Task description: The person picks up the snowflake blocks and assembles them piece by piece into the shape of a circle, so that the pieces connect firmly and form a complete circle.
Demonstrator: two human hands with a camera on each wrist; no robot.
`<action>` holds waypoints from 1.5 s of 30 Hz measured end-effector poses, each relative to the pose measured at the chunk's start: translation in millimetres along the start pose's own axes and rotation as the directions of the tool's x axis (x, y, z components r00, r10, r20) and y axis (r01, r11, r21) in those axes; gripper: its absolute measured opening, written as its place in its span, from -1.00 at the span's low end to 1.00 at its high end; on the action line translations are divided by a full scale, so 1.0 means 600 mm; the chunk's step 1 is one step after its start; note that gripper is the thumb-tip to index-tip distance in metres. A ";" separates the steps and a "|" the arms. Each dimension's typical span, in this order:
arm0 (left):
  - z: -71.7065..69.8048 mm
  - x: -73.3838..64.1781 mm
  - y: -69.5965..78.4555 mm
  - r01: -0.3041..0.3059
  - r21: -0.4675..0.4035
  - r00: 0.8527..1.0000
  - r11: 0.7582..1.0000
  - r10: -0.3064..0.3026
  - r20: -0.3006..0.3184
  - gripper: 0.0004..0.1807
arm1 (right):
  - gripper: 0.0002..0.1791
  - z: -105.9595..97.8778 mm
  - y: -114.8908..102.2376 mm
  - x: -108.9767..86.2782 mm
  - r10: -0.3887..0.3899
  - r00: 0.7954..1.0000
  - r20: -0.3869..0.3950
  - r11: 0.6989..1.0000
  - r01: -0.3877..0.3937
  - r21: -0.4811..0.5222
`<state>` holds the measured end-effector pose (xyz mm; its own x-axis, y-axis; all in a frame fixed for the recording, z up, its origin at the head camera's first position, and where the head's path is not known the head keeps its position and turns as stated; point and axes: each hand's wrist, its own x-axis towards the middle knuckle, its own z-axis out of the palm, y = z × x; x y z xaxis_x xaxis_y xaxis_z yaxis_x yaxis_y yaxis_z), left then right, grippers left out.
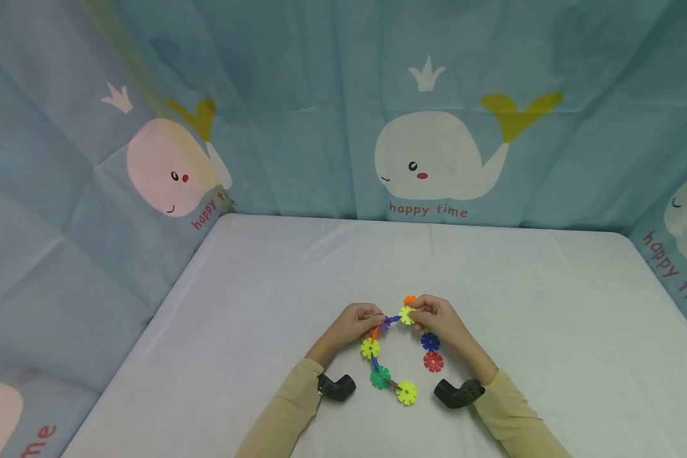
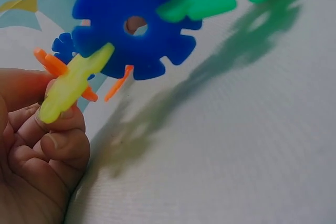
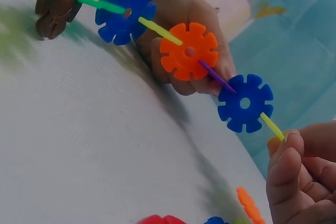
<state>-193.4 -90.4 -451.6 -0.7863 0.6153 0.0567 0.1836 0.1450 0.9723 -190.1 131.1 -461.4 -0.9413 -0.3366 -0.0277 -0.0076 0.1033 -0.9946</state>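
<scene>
A chain of notched plastic flower discs, linked edge to edge, curves between the hands; its green disc (image 1: 380, 378) and end yellow disc (image 1: 406, 392) lie toward the near side. My left hand (image 1: 355, 323) grips this chain around its orange disc (image 3: 189, 52) and purple disc (image 3: 216, 76), with fingers partly hidden behind them. Beyond these comes a blue disc (image 3: 245, 103). At the upper end, my right hand (image 1: 439, 318) pinches a yellow disc (image 1: 407, 315) between thumb and fingertips, and its edge meets the blue disc's rim.
An orange disc (image 1: 409, 299) lies just beyond the right hand. A blue disc (image 1: 430, 342) and a red disc (image 1: 433, 362) sit below it on the white tabletop (image 1: 263, 280). Black wrist devices (image 1: 338, 387) are worn on both arms. A whale-print curtain (image 1: 320, 127) stands behind the table.
</scene>
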 end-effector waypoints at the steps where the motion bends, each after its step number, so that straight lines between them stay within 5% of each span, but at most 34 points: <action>1: 0.000 0.000 0.000 0.000 0.001 1.000 1.000 0.000 -0.001 -0.82 | -0.81 0.001 0.001 0.000 0.001 1.000 -0.004 1.000 -0.001 0.003; 32: 0.004 -0.002 0.005 0.004 0.084 0.998 0.996 0.001 -0.057 -0.82 | -0.79 0.011 0.016 -0.002 -0.010 1.000 0.007 0.995 0.010 0.104; 45: 0.006 -0.001 0.005 0.007 0.086 0.997 0.996 0.000 -0.082 -0.81 | -0.88 0.023 0.022 0.000 0.040 0.996 -0.081 0.985 -0.026 0.172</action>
<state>-190.5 -87.4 -449.3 -0.8321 0.5495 0.0756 0.2283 0.2150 0.9496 -185.6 119.4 -475.7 -0.9649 -0.2556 -0.0598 0.0752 -0.0509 -0.9959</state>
